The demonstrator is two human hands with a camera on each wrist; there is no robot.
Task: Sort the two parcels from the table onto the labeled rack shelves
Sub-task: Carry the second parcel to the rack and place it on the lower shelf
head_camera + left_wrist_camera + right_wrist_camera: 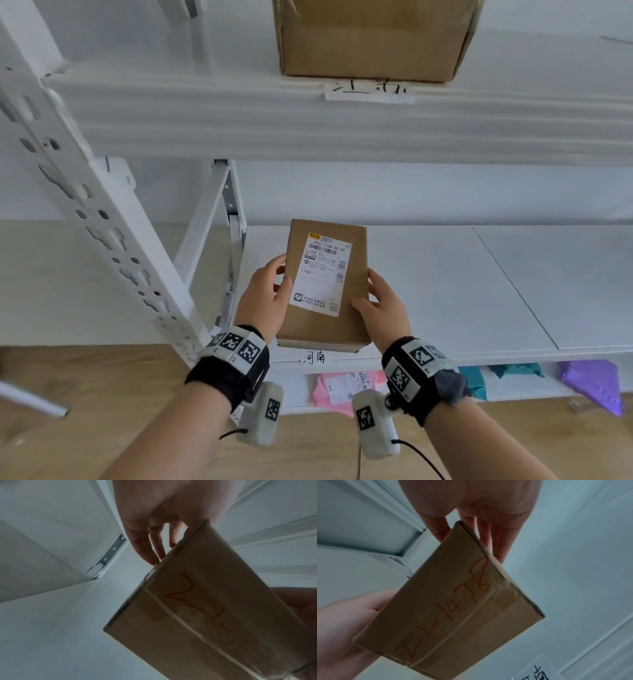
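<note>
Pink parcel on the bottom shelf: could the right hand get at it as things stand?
Probably not yet: the right hand grips the brown parcel together with the left hand, and the pink parcel lies under the shelf.

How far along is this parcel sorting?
One large box already sits on the upper shelf. The second parcel is held by the left hand and right hand above the lower shelf. Left: setting it down.
</note>
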